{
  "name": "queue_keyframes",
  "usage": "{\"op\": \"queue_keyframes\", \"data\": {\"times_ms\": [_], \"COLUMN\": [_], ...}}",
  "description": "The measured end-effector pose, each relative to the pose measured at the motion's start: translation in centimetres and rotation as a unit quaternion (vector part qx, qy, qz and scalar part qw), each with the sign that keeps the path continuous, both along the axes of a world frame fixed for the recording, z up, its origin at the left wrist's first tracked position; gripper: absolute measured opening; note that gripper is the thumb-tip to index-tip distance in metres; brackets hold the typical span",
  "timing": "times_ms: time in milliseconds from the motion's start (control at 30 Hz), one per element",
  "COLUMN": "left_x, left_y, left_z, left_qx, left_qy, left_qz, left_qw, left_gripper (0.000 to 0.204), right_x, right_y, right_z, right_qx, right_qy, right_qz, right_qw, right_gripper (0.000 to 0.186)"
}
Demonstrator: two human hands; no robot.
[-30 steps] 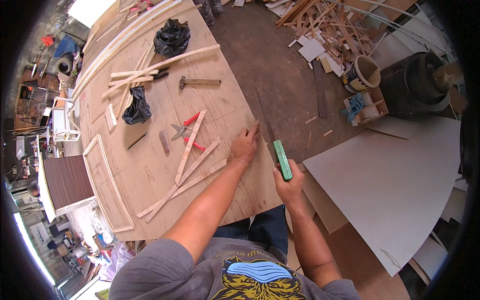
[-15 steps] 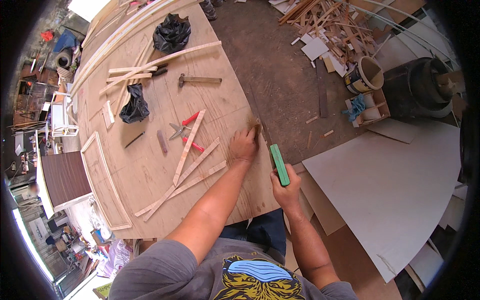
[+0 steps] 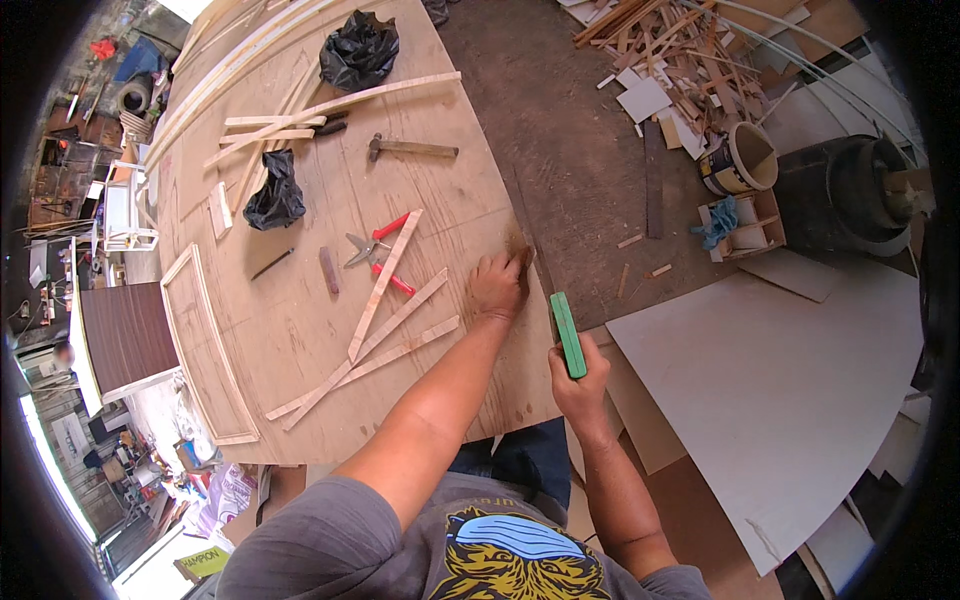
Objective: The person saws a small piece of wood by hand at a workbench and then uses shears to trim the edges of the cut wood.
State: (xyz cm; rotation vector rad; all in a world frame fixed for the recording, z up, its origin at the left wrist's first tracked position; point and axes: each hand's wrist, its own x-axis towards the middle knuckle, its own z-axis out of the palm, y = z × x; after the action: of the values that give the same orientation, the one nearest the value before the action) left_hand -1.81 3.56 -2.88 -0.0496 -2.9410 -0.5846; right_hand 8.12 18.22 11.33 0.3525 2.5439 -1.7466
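My right hand [image 3: 581,385] is wrapped round the green handle [image 3: 567,335] of what looks like a handsaw, just off the right edge of the plywood tabletop [image 3: 400,420]. Its thin dark blade, seen nearly edge-on, runs up along that edge. My left hand [image 3: 497,285] presses on the tabletop near the same edge. Its fingers are curled by a brown patch; what they grip is mostly hidden. To its left, red-handled snips [image 3: 385,255] lie open, partly under a wooden strip [image 3: 387,285]. Two more strips [image 3: 405,315] [image 3: 400,360] cross nearer to me.
Farther up the tabletop are a hammer [image 3: 415,148], black plastic bags [image 3: 358,52] [image 3: 275,192] and long battens [image 3: 370,97]. A thin wooden frame [image 3: 205,345] lies at the left. On the floor are grey-white sheets [image 3: 760,370], a bucket [image 3: 740,160] and scrap wood [image 3: 670,75].
The whole view has shifted and turned slightly. Both hands keep nearly the same places by the table's right edge, and the green handle is still in my right hand.
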Motion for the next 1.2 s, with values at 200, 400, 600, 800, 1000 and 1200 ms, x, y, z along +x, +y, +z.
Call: {"op": "queue_keyframes", "data": {"times_ms": [200,400,600,800,1000,1200], "left_x": [-0.3,-0.3,-0.2,-0.2,0.0,-0.3], "left_y": [0.2,-0.2,0.0,0.3,-0.2,0.0], "left_z": [-0.9,-1.6,-1.6,-0.4,-1.2,-0.6], "left_qx": [-0.019,-0.019,-0.017,-0.036,-0.037,-0.034], "left_qy": [0.071,0.066,0.077,0.021,-0.001,-0.022], "left_qz": [0.008,-0.005,0.002,-0.002,-0.010,-0.014], "left_qw": [0.997,0.998,0.997,0.999,0.999,0.999], "left_gripper": [0.023,0.021,0.010,0.010,0.010,0.012], "right_x": [0.2,0.2,0.1,-1.1,-1.7,-2.3], "right_y": [0.0,0.2,0.4,0.0,-0.6,0.1], "right_z": [0.1,-0.2,-0.4,1.0,1.9,1.7], "right_qx": [-0.022,-0.013,-0.023,-0.024,-0.028,0.018], "right_qy": [0.010,0.015,0.000,-0.023,-0.022,-0.018], "right_qz": [-0.016,0.003,0.002,-0.008,0.006,0.032], "right_qw": [1.000,1.000,1.000,0.999,0.999,0.999], "right_gripper": [0.012,0.012,0.013,0.010,0.012,0.016]}}
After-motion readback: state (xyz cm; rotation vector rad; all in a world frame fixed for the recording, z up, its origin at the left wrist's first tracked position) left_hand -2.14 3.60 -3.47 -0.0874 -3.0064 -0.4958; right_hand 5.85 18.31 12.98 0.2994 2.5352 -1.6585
